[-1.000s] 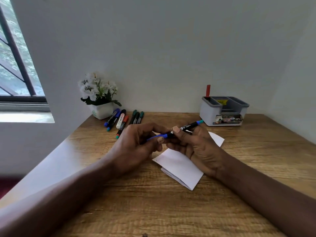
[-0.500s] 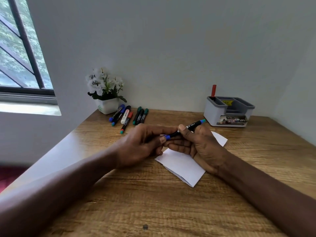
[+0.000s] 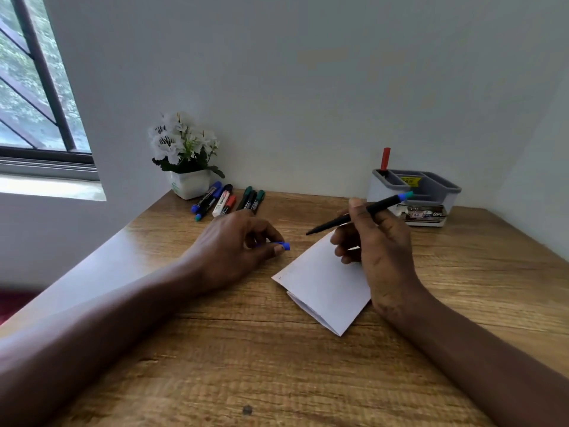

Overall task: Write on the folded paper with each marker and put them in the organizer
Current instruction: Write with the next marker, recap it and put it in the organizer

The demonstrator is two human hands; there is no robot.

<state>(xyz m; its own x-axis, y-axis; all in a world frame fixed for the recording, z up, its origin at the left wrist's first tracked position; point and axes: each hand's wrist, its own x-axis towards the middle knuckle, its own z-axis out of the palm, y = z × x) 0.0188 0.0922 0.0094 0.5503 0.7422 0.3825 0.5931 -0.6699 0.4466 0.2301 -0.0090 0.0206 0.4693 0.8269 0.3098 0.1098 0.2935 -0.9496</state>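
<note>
Step in hand, my read: cap is off and writing is about to start. Right grip (image 3: 378,248) is curled round the black marker (image 3: 360,212), thumb on top. The bare tip points left and hangs just above the far edge of the folded paper (image 3: 320,288), not touching it as far as I can see. The marker's blue tail end points right, toward the organizer (image 3: 431,192).

Left grip (image 3: 234,251) pinches the blue cap (image 3: 284,245) at the fingertips, low over the desk (image 3: 277,365), just left of the paper. The paper lies mid-desk with its right side under the right hand. I can't make out any writing on it.

The organizer sits far right by the wall, with one red marker (image 3: 385,158) standing in its far-left compartment. The loose markers (image 3: 228,200) lie in a row far left, beside the flower pot (image 3: 189,183).

Next move calls for:
- Tip down onto the paper for a short stroke.
- Nothing pins the sheet, so it may slide. The left hand could hold it.
- Then recap squarely and drop the marker into the organizer.
</note>
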